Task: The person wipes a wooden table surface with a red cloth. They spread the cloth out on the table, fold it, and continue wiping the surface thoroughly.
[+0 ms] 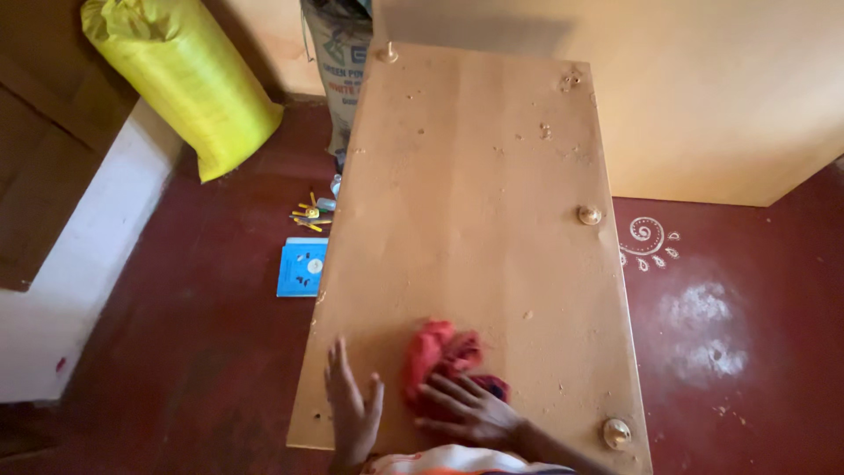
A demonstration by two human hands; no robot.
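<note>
Two hands: on dusty wooden tabletop (475, 202).
Right hand (466, 409): fingers spread, pressing red cloth (438, 352); best kept flat.
Left hand (352, 409): open, empty, bracing.

Two bare hands reach forward from the bottom edge. The left hand (352, 406) lies flat, palm down, fingers together and pointing away. The right hand (470, 409) angles leftward, fingers spread and pressing down.

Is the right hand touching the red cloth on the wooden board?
Touching. The head view shows the right hand pressed flat on the red cloth, its fingers lying on the fabric.
</note>
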